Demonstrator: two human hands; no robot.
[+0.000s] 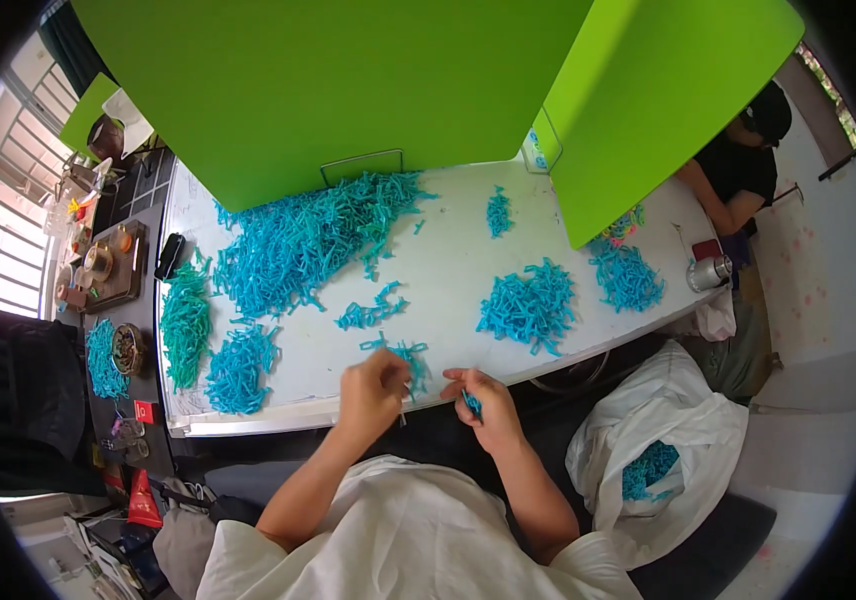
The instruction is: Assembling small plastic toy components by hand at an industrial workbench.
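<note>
Two hands at a white table among piles of blue pieces

Seen from the head, the person's hands meet near the table's front edge, just apart from each other. The left hand is bent over a small near pile of thin blue-green pieces; its fingers are curled and blurred, and whether they pinch a piece cannot be told. The right hand, beside it, is turned partly palm inward, its fingers curled around a few blue pieces, while thumb and forefinger point toward the left hand.

Beyond the hands lies a loose cluster; behind it the largest heap spreads up to a green panel. At the table's left end are a greener pile and, next to it, a blue pile. To the right are a compact mound, a small bunch farther back and, near the right end, another mound beside multicoloured bits. A metal can lies on its side at that edge. A second green panel stands at an angle; past it sits a co-worker in black. Right of the person, an open white bag contains further pieces.
</note>
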